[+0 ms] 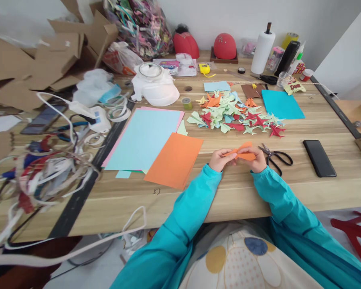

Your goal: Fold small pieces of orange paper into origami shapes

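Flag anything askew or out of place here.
The orange sheet lies skewed across the light blue sheets. At left, a tangle of strips sprawls, one white strip looping off the table's front edge. The left hand and right hand pinch a folded orange paper, nothing odd.

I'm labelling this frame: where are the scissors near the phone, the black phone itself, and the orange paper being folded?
scissors (270,153), head view, on the pivot.
black phone (319,158), head view, middle of its screen.
orange paper (243,154), head view, on its folded middle.
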`<action>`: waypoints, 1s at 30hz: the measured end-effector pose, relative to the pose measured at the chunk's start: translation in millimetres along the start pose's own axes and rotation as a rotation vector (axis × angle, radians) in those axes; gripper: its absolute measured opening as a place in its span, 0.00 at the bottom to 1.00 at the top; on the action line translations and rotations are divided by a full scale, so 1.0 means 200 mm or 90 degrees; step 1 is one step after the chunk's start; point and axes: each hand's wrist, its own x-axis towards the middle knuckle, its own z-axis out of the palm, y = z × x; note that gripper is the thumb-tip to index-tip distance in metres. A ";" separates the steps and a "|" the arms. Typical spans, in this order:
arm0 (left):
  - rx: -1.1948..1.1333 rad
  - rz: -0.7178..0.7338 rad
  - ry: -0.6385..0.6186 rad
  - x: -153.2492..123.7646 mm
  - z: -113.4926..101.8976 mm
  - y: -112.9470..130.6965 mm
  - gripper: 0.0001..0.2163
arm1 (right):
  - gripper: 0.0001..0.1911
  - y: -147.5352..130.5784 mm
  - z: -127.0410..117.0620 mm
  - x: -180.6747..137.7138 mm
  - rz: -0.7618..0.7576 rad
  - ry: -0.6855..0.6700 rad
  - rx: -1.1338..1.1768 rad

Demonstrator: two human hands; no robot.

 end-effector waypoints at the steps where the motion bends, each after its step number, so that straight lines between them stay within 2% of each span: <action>1: 0.014 0.001 -0.006 0.00 0.00 0.01 0.15 | 0.09 0.00 0.00 0.00 -0.004 -0.005 -0.006; 7: 0.076 -0.014 -0.064 -0.04 -0.02 0.06 0.15 | 0.07 0.01 -0.02 -0.01 -0.050 -0.070 0.003; 11: 0.096 -0.030 -0.110 -0.05 -0.03 0.09 0.15 | 0.07 0.00 -0.04 -0.01 -0.029 -0.104 0.036; 17: 0.083 -0.001 -0.090 -0.05 -0.03 0.07 0.16 | 0.10 -0.01 -0.05 -0.01 -0.039 -0.091 0.037; 25: 0.143 0.000 -0.111 -0.06 -0.02 0.09 0.16 | 0.09 0.00 -0.07 0.00 -0.058 -0.145 0.009; 30: 0.186 0.041 -0.104 -0.06 -0.01 0.08 0.16 | 0.08 -0.01 -0.06 0.00 -0.041 -0.118 0.020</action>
